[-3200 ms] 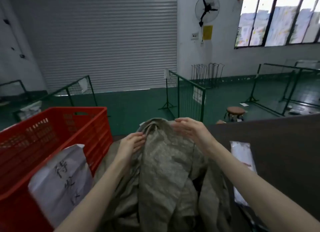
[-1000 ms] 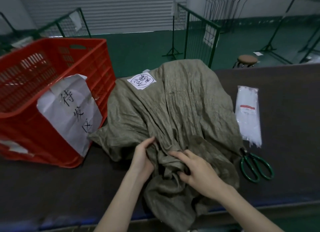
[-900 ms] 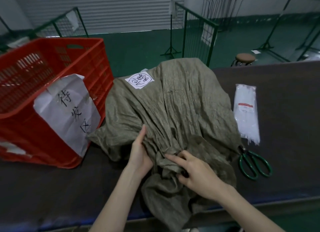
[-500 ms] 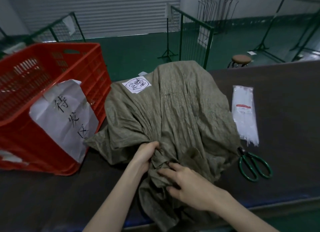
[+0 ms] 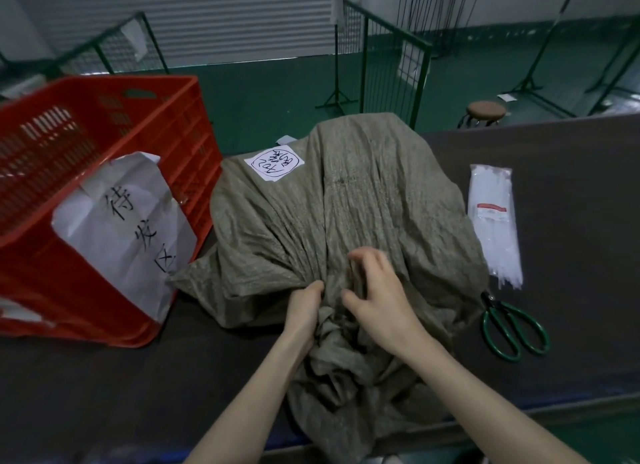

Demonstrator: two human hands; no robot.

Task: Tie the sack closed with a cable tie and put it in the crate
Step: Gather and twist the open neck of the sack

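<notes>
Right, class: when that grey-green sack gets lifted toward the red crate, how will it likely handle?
Probably floppy: the sack creases deeply and its mouth droops over the table edge. Its bulging body suggests some weight, so it may sag when lifted. The woven cloth bunches easily under the left hand and right hand, so it likely grips well.

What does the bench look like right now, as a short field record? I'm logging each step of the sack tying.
sack: lying on the table, neck bunched toward the person, no tie on it
left hand: gripping the gathered neck
right hand: fingers spread, on the gathered cloth
cable ties: in their packet, right of the sack
scissors: flat, near the packet
crate: left of the sack, paper sign on its side
</notes>
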